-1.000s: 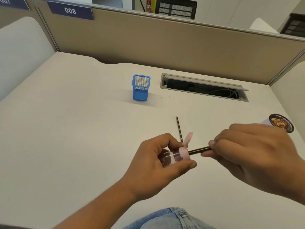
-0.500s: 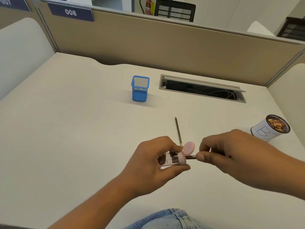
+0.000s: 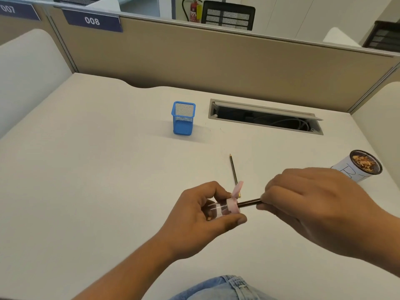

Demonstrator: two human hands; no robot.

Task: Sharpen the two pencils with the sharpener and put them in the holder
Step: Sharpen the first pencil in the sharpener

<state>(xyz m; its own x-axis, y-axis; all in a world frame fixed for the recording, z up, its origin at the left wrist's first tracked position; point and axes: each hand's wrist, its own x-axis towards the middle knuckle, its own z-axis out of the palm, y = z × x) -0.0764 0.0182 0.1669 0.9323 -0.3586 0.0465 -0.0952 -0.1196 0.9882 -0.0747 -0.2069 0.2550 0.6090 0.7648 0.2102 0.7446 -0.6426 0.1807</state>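
My left hand (image 3: 202,217) grips a clear sharpener (image 3: 223,210) with a pink cap, its lid flipped up. A dark pencil (image 3: 249,203) sticks into the sharpener's pink end, and my right hand (image 3: 307,204) pinches its shaft just right of the sharpener. A second dark pencil (image 3: 233,169) lies on the white desk (image 3: 97,180) just beyond my hands, tip pointing away. The blue mesh holder (image 3: 183,118) stands upright and empty farther back, left of centre.
A white cup (image 3: 361,167) holding pencil shavings stands at the right, beyond my right hand. An open cable slot (image 3: 266,118) is set in the desk behind the holder's right. A beige partition (image 3: 216,61) closes off the back.
My right hand has slid back along the pencil, so more of its shaft shows between the fingers and the sharpener than half a second ago. The left hand keeps its grip.
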